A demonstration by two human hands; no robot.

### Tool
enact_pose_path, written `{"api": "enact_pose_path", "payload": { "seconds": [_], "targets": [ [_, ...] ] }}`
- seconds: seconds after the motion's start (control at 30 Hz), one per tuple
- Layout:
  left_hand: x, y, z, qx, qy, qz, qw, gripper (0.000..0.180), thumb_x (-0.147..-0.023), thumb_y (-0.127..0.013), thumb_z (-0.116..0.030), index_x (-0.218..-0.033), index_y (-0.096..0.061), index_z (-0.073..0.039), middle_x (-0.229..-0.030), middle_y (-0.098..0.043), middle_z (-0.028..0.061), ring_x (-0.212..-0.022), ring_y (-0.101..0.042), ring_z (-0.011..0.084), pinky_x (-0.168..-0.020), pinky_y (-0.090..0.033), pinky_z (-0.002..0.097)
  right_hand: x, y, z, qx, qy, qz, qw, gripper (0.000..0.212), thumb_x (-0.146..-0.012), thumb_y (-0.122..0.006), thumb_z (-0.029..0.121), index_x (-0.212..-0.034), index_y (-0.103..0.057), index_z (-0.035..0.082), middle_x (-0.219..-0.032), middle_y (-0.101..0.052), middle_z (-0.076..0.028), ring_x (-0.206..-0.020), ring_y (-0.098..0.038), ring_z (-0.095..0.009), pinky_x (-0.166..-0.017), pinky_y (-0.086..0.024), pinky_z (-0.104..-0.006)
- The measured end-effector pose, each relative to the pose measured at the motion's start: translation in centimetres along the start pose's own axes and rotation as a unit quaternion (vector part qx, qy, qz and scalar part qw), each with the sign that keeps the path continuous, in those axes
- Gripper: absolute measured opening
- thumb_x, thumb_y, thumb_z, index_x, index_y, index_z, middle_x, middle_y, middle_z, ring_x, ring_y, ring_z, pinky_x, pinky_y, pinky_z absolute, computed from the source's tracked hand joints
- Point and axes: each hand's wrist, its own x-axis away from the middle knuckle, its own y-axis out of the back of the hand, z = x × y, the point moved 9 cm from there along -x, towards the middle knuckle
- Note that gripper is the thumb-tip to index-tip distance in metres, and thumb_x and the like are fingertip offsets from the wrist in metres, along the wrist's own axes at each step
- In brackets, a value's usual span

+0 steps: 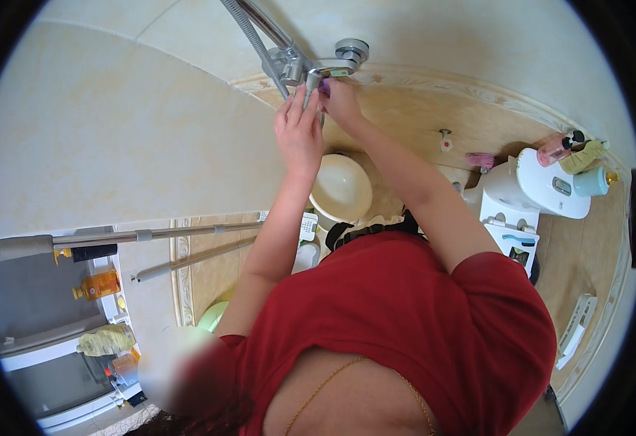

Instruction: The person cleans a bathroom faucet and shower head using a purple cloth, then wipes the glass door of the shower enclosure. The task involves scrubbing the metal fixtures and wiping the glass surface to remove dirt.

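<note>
A chrome shower tap [310, 67] is fixed to the tiled wall at the top middle, with a ribbed metal hose [249, 30] running beside it. My left hand [300, 138] reaches up from below, its fingers closed around the tap's downward-pointing lever [313, 81]; the thumb is partly hidden. Just to its right, my right hand [343, 103] pinches a small purple cloth-like piece [324, 88] against the tap. Most of that piece is covered by my fingers. A small green-and-white item [339, 73] sits by the tap's right arm.
Below my hands is a cream basin [341, 187]. To the right are a white toilet tank [550, 185] with bottles on top and a small wall valve [446, 142]. Metal poles [165, 234] cross at left, near a windowsill holding an orange bottle [98, 285].
</note>
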Motion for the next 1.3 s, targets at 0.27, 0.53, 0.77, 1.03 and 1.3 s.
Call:
{"api": "enact_pose_path", "payload": {
  "seconds": [0.27, 0.53, 0.77, 1.03, 1.3],
  "targets": [
    [0.0, -0.4, 0.5, -0.016, -0.004, -0.003, 1.000, 0.046, -0.076, -0.066, 0.001, -0.120, -0.064, -0.014, -0.133, -0.055, 0.0045, -0.112, -0.052, 0.0294, -0.095, -0.042, 0.0367, 0.7, 1.1, -2.6, 0.139, 0.032, -0.006, 0.990, 0.022, -0.083, -0.064, 0.026, -0.095, -0.066, 0.007, -0.073, -0.067, -0.012, -0.064, -0.065, -0.028, -0.061, -0.051, -0.0402],
    [0.2, -0.7, 0.5, -0.002, 0.011, -0.009, 1.000, 0.047, -0.076, -0.065, 0.001, -0.120, -0.063, -0.013, -0.132, -0.055, 0.0039, -0.112, -0.052, 0.0298, -0.096, -0.040, 0.0386, -0.2, 1.1, 0.4, -0.003, 0.111, -0.005, 0.994, 0.017, -0.089, -0.057, 0.018, -0.096, -0.066, 0.005, -0.070, -0.066, -0.013, -0.055, -0.065, -0.022, -0.053, -0.051, -0.0369],
    [0.1, -0.4, 0.1, -0.011, 0.018, -0.020, 1.000, 0.046, -0.075, -0.065, 0.000, -0.119, -0.063, -0.013, -0.131, -0.055, 0.0041, -0.112, -0.052, 0.0303, -0.098, -0.039, 0.0421, 4.4, 3.6, -5.9, -0.022, -0.004, 0.065, 0.998, 0.020, -0.089, -0.059, 0.010, -0.105, -0.064, -0.001, -0.070, -0.064, -0.008, -0.055, -0.061, -0.014, -0.051, -0.050, -0.0313],
    [0.4, -0.5, 0.3, 0.005, 0.037, -0.060, 0.997, 0.043, -0.076, -0.064, 0.001, -0.117, -0.064, -0.011, -0.127, -0.058, 0.0054, -0.112, -0.052, 0.0302, -0.097, -0.038, 0.0436, 7.0, 8.1, 8.3, 0.158, 0.244, -0.070, 0.954, 0.028, -0.090, -0.055, 0.012, -0.118, -0.061, 0.010, -0.107, -0.067, -0.003, -0.075, -0.066, -0.024, -0.066, -0.053, -0.0330],
    [0.1, 0.0, 0.6, 0.036, 0.014, -0.030, 0.999, 0.042, -0.077, -0.061, -0.002, -0.118, -0.063, -0.012, -0.129, -0.056, 0.0049, -0.112, -0.052, 0.0302, -0.097, -0.038, 0.0456, 5.7, 5.4, 10.0, 0.351, 0.255, -0.087, 0.897, 0.030, -0.090, -0.052, 0.016, -0.119, -0.059, 0.019, -0.124, -0.058, 0.002, -0.088, -0.065, -0.027, -0.069, -0.054, -0.0391]
  ]
}}
